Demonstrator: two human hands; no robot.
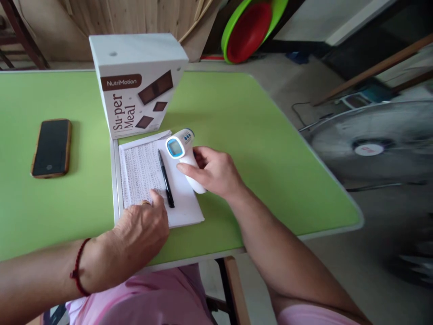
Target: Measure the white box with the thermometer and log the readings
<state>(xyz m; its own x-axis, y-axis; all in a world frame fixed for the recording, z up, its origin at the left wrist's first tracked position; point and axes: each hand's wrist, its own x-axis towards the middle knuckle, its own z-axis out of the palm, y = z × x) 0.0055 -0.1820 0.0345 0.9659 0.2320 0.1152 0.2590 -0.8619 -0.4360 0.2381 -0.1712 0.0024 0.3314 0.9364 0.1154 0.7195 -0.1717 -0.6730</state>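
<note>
My right hand (216,174) is closed around the handle of a white infrared thermometer (193,174). Its blue-rimmed screen faces me above the right side of a sheet of white paper. My left hand (142,228) rests palm down at the paper's lower part, index finger extended onto it and the other fingers curled; it holds nothing that I can see, and the thumb is hidden. Under that finger lies a sheet with dense handwritten lines (138,169). A black pen (165,178) lies on the paper between my hands.
A white "NutriMotion Su-per Meal" box (142,58) stands upright behind the papers. Left on the green table (84,198) lies a phone (50,148) in a brown case. Beyond the table's right edge is a large fan (368,146); green and red basins (248,34) stand behind.
</note>
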